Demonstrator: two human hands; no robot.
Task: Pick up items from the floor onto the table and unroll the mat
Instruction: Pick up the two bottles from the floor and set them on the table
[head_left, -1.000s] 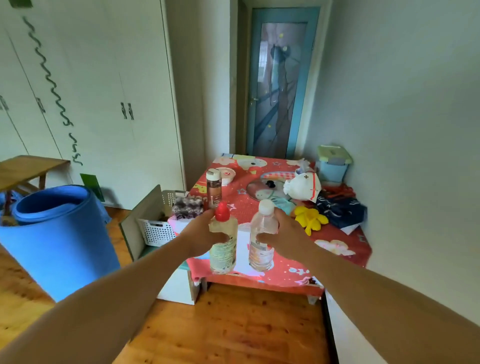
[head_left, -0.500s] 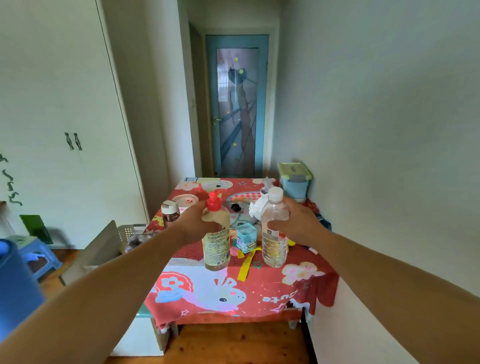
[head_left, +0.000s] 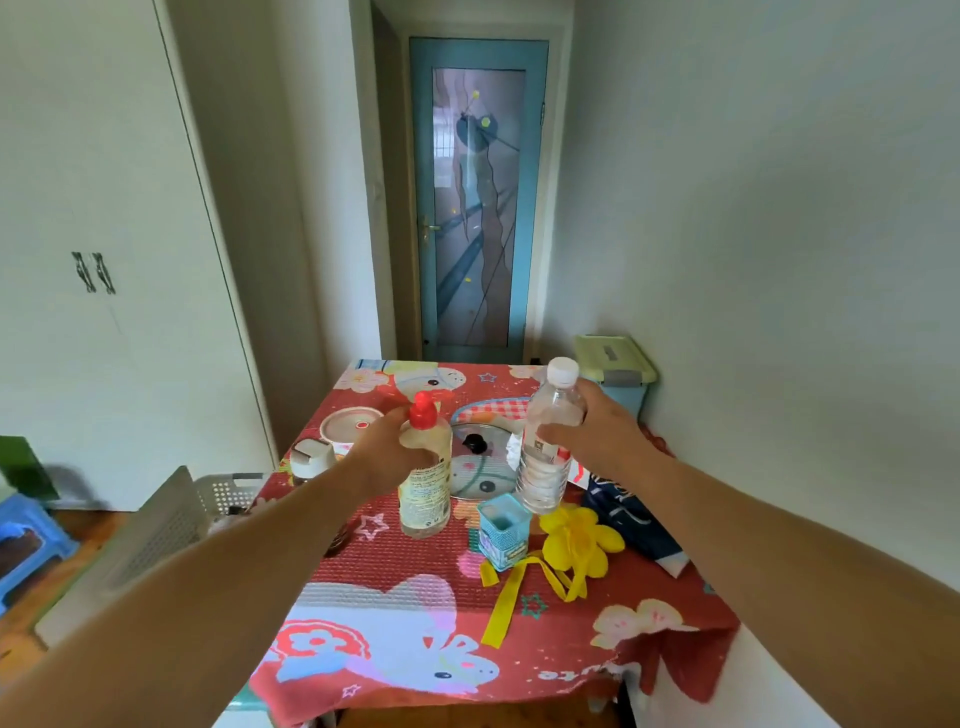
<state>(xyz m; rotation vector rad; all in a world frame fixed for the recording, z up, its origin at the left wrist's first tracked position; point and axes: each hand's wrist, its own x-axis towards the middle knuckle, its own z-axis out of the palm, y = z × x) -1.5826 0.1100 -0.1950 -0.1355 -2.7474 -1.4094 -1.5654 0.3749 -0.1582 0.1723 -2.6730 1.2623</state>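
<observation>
My left hand (head_left: 387, 457) grips a yellowish bottle with a red cap (head_left: 425, 480), held upright just over the table (head_left: 597, 654) with its red cartoon cloth. My right hand (head_left: 597, 431) holds a clear water bottle with a white cap (head_left: 548, 447) upright above the table's middle, beside a small teal tin (head_left: 503, 530). Whether either bottle's base touches the cloth I cannot tell. The mat is out of view.
On the table lie a glass pot lid (head_left: 478, 467), a round container lid (head_left: 345, 426), a brown jar (head_left: 311, 460), a yellow flower with ribbon (head_left: 579, 540), and a dark blue bag (head_left: 631, 519). A green-lidded box (head_left: 615, 364) stands at the far right. A white basket (head_left: 228, 493) and blue stool (head_left: 26, 535) sit left.
I have come closer to the table and both bottles have moved forward over its middle, lower toward the cloth. The blue rolled mat has left the view on the left.
</observation>
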